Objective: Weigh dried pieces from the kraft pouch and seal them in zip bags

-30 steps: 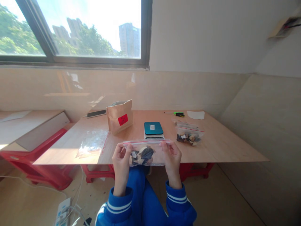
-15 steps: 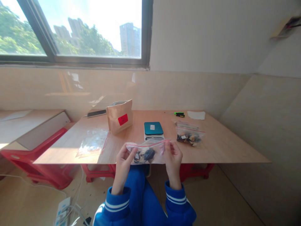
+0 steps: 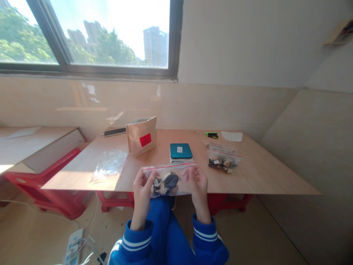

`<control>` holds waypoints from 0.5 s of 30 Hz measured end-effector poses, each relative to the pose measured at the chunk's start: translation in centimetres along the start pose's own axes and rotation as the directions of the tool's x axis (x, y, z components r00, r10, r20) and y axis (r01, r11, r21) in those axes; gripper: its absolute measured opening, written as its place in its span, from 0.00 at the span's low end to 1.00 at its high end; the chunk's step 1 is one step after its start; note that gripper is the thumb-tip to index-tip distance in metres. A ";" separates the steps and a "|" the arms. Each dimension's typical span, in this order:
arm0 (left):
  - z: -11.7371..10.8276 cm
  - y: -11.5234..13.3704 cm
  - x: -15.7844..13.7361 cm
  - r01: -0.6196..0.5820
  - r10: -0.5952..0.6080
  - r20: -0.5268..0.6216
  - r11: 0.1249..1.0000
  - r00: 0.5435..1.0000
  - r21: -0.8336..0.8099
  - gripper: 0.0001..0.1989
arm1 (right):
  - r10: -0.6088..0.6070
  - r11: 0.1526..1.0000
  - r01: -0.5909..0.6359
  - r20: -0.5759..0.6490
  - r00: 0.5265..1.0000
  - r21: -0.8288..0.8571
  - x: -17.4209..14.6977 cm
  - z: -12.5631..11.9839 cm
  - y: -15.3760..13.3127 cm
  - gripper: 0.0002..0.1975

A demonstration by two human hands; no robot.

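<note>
Between my hands is a clear zip-lock bag point(image 3: 182, 188) with a red seal line, held up at the near table edge. Dark and light brown dried pieces and a small white label show through it. My left hand point(image 3: 142, 187) pinches the bag's left side, thumb in front. At the right end of the seal, my right hand point(image 3: 199, 186) has its fingers bent and closed on the bag. Just beyond the bag sits a small scale point(image 3: 181, 151) with a teal top, its front partly hidden.
Another filled zip-lock bag point(image 3: 224, 162) lies to the right. A kraft pouch point(image 3: 142, 141) with a red label stands left, near flat clear bags point(image 3: 110, 165) and a phone point(image 3: 115, 132). Screwdrivers point(image 3: 211, 135) and white paper point(image 3: 231, 136) lie at the back.
The bag's face has turned more toward me, its seal line straighter and more of its contents showing. My right hand has shifted slightly left. The camera view has moved a little.
</note>
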State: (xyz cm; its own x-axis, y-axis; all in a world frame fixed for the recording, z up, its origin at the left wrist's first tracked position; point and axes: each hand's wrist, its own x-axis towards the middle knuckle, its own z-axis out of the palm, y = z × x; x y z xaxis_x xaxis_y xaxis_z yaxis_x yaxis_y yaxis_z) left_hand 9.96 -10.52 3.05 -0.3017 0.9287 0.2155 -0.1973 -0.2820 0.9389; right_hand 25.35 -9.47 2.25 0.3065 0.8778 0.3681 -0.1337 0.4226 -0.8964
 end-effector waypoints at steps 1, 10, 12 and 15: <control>0.0 -0.1 0.0 0.009 -0.009 -0.007 1.000 1.000 -0.020 0.10 | 0.030 0.999 -0.031 0.027 0.999 0.012 0.1 0.0 0.1 0.15; -0.4 -0.5 0.1 0.048 -0.048 0.023 0.999 0.999 0.000 0.12 | 0.054 0.995 -0.058 -0.056 0.997 -0.086 0.0 -0.1 0.4 0.14; -0.4 -0.3 0.1 0.010 -0.011 0.014 1.000 1.000 0.027 0.11 | 0.027 0.992 -0.037 -0.088 0.996 -0.119 -0.1 -0.1 0.2 0.12; -0.3 0.0 0.0 -0.033 0.033 0.007 0.996 0.999 0.078 0.10 | -0.003 0.987 -0.016 -0.119 0.993 -0.159 -0.3 -0.1 0.0 0.10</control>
State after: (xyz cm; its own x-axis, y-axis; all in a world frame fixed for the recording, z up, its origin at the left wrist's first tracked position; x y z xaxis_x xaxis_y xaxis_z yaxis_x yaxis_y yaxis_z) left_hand 9.67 -10.62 3.01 -0.3015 0.9206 0.2480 -0.1136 -0.2929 0.9494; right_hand 25.33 -9.75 2.17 0.4169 0.8434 0.3388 0.0133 0.3670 -0.9301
